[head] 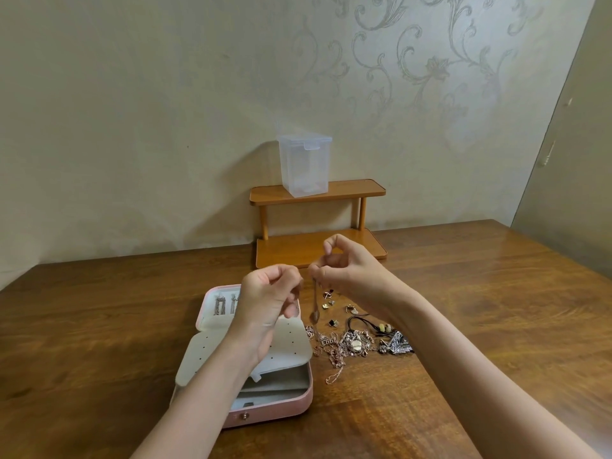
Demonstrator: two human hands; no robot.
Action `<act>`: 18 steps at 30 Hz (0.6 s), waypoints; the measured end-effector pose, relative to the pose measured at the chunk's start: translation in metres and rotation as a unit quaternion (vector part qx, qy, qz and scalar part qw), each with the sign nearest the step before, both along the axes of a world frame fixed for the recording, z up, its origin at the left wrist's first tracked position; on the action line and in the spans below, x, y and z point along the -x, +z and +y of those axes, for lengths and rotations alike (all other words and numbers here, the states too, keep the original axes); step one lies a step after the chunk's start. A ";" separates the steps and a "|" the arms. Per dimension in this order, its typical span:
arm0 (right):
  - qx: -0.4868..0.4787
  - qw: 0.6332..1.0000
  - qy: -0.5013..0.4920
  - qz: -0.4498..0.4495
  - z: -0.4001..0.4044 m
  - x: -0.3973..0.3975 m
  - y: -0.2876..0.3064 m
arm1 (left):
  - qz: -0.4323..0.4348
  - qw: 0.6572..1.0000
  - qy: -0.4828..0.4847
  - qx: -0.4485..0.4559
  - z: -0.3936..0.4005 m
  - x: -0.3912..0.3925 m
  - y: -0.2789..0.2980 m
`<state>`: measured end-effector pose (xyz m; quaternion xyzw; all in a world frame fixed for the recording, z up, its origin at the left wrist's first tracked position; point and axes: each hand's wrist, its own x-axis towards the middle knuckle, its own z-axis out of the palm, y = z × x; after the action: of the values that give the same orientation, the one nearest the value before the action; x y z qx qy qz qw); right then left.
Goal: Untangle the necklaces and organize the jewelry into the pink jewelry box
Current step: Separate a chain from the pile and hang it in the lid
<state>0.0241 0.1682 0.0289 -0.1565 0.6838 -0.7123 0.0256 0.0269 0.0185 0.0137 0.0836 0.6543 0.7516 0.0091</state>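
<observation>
The pink jewelry box (299,403) lies open on the table, its cream earring panel (205,351) folded out, with a pair of long silver earrings (220,305) pinned in the lid. My left hand (270,298) and my right hand (344,271) are raised above the box's right edge, both pinching a thin rose-gold chain (314,304) that hangs down between them. Right of the box, a tangled pile of necklaces (344,347) lies on the wood, along with a black cord necklace (367,321) and small earrings (331,304).
A small two-tier wooden shelf (318,223) stands against the wall behind the hands, with a clear plastic lidded container (304,168) on its upper tier. The brown wooden table (99,326) stretches left and right.
</observation>
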 end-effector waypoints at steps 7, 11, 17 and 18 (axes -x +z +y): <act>0.054 0.998 -0.018 -0.009 -0.001 0.002 -0.003 | 0.077 0.993 0.007 0.089 -0.003 -0.003 0.006; 0.041 0.999 -0.004 -0.002 0.001 0.002 -0.002 | 0.060 0.991 -0.007 0.115 -0.005 -0.001 0.009; 0.026 1.000 0.014 0.012 -0.002 0.001 0.000 | -0.104 0.993 -0.052 -0.015 0.000 -0.001 0.011; 0.029 0.999 0.010 0.018 -0.003 0.001 -0.001 | -0.115 0.991 -0.047 -0.047 0.002 -0.002 0.011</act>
<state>0.0231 0.1653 0.0282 -0.1766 0.6614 -0.7288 0.0155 0.0285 0.0203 0.0250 0.0282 0.6079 0.7850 0.1157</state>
